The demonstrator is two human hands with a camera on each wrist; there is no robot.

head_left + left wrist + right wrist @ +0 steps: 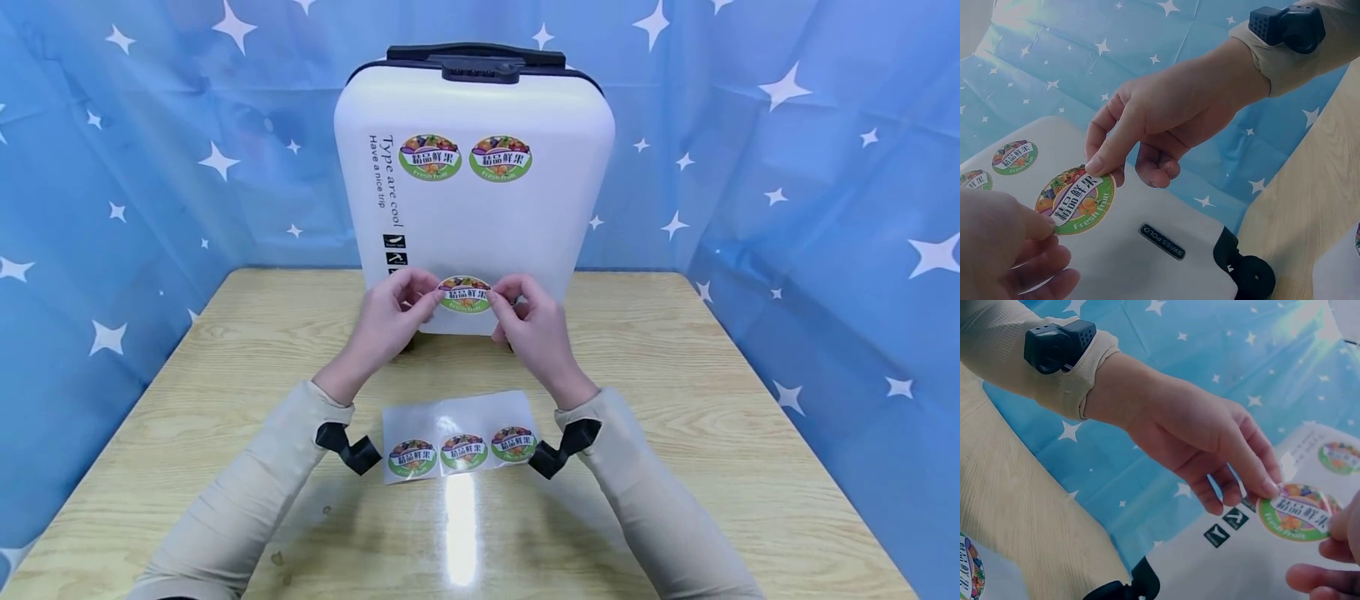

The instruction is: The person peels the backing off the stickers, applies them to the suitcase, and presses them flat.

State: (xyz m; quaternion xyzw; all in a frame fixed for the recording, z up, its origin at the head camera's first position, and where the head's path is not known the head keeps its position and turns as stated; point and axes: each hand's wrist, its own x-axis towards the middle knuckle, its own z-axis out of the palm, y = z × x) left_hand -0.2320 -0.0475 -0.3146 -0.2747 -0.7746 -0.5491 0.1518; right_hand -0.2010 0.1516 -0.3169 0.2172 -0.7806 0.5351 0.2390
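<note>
Between both hands, in front of the lower part of a white suitcase, an oval fruit sticker is stretched flat, its printed side toward the head camera. My left hand pinches its left end with thumb and forefinger. At the opposite end, my right hand pinches the edge in the same way, other fingers loosely curled. Two matching stickers, a left one and a right one, sit side by side high on the suitcase. The left wrist view shows the held sticker tilted, over the suitcase front.
A backing sheet with three more oval stickers along its near edge lies on the wooden table. The suitcase stands upright at the table's far end, black handle on top. Blue star-patterned curtains surround the table.
</note>
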